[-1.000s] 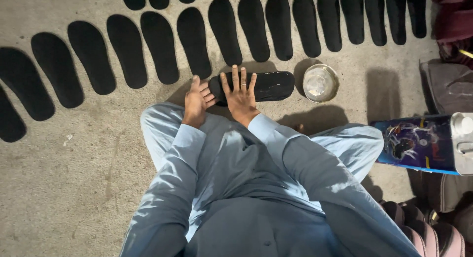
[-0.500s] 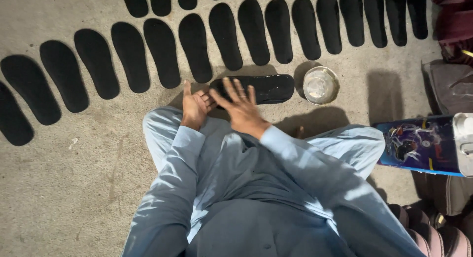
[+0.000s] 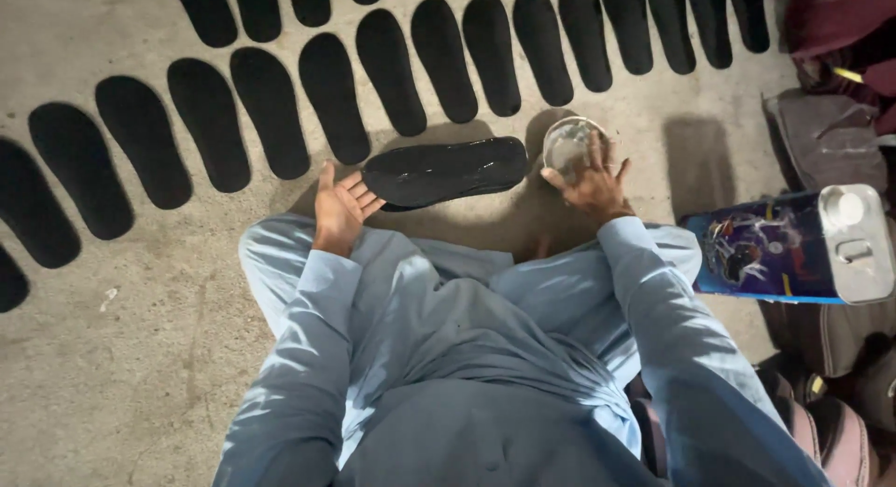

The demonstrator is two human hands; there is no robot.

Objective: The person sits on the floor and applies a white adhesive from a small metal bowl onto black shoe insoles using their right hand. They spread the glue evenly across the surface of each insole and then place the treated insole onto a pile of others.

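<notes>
Seen from above, crouched over a concrete floor (image 3: 121, 375). Left hand (image 3: 341, 207) open, palm up, fingers spread, touching the near end of a black shoe sole (image 3: 446, 171) lying flat and glossy just ahead of the knees. Right hand (image 3: 590, 183) closed around a small round metal bowl (image 3: 569, 143), just beside the sole's far end; contents too blurred to tell, possibly a clear liquid. Rows of matte black soles (image 3: 392, 71) fanned out beyond. Blue tin can (image 3: 793, 244) lying on its side to the right.
</notes>
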